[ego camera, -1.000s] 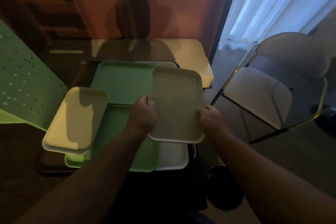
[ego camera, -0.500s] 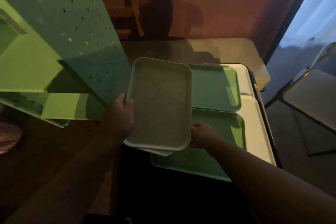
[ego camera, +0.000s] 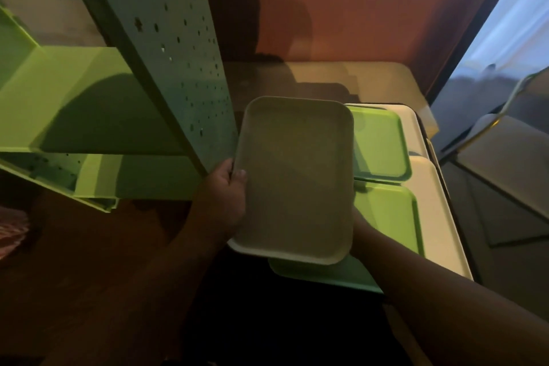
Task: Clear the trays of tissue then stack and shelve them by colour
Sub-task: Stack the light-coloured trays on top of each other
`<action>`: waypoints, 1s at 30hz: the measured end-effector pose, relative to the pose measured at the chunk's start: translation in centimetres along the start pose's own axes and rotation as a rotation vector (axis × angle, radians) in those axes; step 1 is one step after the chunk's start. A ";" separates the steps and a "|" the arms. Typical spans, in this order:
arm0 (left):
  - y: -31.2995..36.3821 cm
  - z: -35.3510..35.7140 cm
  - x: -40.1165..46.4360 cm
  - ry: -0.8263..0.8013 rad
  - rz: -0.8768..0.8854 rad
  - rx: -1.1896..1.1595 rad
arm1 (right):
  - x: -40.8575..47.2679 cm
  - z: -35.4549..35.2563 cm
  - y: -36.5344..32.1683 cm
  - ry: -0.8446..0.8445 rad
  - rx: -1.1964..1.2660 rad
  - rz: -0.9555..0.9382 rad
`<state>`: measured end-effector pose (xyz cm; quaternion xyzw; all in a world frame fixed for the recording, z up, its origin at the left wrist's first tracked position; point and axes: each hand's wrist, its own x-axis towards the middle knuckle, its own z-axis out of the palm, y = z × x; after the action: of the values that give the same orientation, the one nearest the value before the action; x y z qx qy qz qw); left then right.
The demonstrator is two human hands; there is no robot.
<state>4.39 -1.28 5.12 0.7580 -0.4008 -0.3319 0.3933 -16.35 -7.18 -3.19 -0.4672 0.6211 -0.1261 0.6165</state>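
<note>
White tray (ego camera: 297,178): empty of tissue, held level in the air between the shelf unit and the worktop, probably bound for a shelf.
Left hand (ego camera: 221,202): grip closed on the tray's left rim.
Right hand (ego camera: 361,227): mostly hidden under the right rim; seems to support it.
Green trays (ego camera: 378,142): lie on the worktop (ego camera: 341,80), right.
Shelf unit (ego camera: 175,62): perforated panel edge just beside the tray; open room lies left.

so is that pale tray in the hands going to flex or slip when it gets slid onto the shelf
The pale tray probably stays stiff: it looks flat while held only at its edges. Its raised rim likely gives the left hand and right hand grip. It seems light and carries no load.
</note>
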 end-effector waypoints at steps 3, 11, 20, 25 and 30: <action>-0.6 0.3 0.1 0.029 -0.016 0.018 | -1.3 -0.8 -0.2 0.022 -0.010 -0.027; -1.1 5.4 0.5 -0.016 0.097 0.091 | -4.8 -6.2 2.0 0.052 0.276 -0.008; 0.3 9.8 -0.9 -0.178 -0.016 -0.094 | -6.2 -7.8 4.2 0.168 0.642 0.027; -0.1 12.3 -2.0 -0.114 -0.125 -0.156 | -6.4 -7.8 5.4 0.077 0.722 0.106; -0.4 12.6 -2.4 -0.127 -0.317 -0.382 | -5.9 -9.9 5.3 0.031 0.570 0.029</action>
<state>-6.90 -3.20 -0.77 0.7012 -0.2308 -0.5059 0.4463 -28.51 -4.19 -1.24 -0.2641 0.5765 -0.2942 0.7150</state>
